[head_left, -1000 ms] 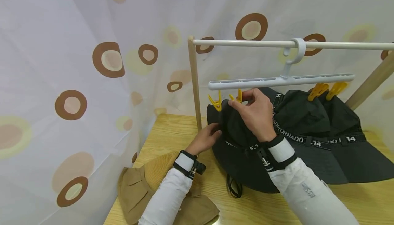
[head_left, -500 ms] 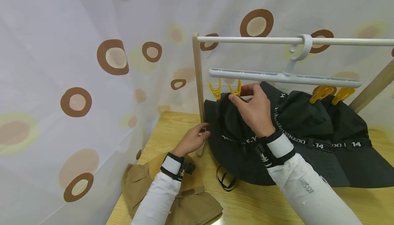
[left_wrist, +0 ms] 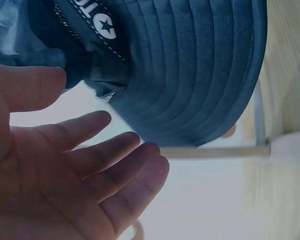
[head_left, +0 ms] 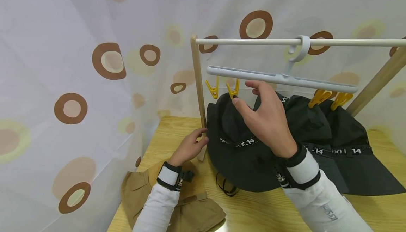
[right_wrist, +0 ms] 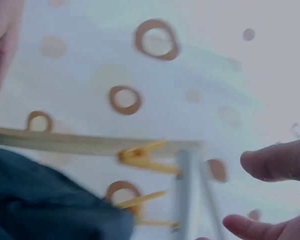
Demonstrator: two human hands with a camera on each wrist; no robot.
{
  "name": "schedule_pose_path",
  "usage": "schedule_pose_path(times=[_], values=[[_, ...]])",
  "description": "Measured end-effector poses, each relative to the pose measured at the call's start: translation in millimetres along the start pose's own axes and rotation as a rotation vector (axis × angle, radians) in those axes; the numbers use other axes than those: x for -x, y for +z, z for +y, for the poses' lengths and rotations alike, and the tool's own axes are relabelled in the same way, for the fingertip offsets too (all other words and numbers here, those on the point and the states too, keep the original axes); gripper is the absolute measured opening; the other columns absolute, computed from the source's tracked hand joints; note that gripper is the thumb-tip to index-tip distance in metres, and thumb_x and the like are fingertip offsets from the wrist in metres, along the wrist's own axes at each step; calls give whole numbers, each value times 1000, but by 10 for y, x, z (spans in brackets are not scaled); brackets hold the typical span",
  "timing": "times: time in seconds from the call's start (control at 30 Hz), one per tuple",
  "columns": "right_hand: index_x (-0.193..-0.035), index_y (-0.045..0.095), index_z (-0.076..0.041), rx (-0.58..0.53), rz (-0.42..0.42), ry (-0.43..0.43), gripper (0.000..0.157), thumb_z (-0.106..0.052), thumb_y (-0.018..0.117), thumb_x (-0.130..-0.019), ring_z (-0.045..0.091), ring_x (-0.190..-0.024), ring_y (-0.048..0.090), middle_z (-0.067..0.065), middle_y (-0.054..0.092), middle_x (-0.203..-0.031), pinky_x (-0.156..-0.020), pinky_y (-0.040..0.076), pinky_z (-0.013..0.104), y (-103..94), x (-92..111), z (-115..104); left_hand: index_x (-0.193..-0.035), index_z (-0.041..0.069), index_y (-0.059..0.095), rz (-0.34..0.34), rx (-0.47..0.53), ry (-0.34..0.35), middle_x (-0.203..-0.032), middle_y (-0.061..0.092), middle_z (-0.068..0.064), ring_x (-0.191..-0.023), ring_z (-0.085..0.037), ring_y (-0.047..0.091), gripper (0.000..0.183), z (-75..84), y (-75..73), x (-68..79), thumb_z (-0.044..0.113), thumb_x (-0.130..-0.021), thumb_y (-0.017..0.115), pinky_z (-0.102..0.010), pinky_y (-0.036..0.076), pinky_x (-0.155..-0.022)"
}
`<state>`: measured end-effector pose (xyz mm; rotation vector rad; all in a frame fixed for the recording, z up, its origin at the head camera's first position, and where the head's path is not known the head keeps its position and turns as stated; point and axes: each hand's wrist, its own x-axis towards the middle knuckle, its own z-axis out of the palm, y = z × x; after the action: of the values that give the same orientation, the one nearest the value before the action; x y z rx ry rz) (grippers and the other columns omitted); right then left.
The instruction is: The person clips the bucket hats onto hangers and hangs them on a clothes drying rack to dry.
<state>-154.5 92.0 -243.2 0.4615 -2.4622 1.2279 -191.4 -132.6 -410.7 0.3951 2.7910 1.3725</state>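
Note:
Under the left half of a white hanger [head_left: 247,75] is a black bucket hat [head_left: 234,168] with a lettered band. Its crown top meets a yellow clip [head_left: 233,90]; the outer yellow clip [head_left: 213,89] hangs without fabric in it. My right hand [head_left: 269,119] is beside the inner clip, thumb and fingers spread apart, and the right wrist view shows a gap between them and the clips. My left hand [head_left: 188,148] is beside the brim with extended fingers; the left wrist view shows the brim [left_wrist: 190,75] just beyond the fingertips.
Another black hat [head_left: 317,119] hangs from two yellow clips [head_left: 318,98] at the hanger's right. The hanger hooks over a white rail [head_left: 247,42] on wooden posts [head_left: 198,84]. A tan hat [head_left: 196,212] lies on the wooden table [head_left: 168,129] by my left forearm.
My right hand has let go at the inner clip and spread its fingers. My left hand has moved left off the brim. The hanger's left end has risen, and the outer clip has parted from the hat.

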Motion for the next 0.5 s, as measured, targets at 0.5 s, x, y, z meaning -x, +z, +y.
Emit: schedule_pose_path(times=[0.5], values=[[-136,56,-7,28,-40,-313,52,-19,75,-88,31,-139,44,12,52,-146,-113,34,57,114,544,-435,-145,5,47,111,-160,-43,-154,44,-18,-144,-37,40,46,-54,-453,559,25,-105,50,-56,38,-112]])
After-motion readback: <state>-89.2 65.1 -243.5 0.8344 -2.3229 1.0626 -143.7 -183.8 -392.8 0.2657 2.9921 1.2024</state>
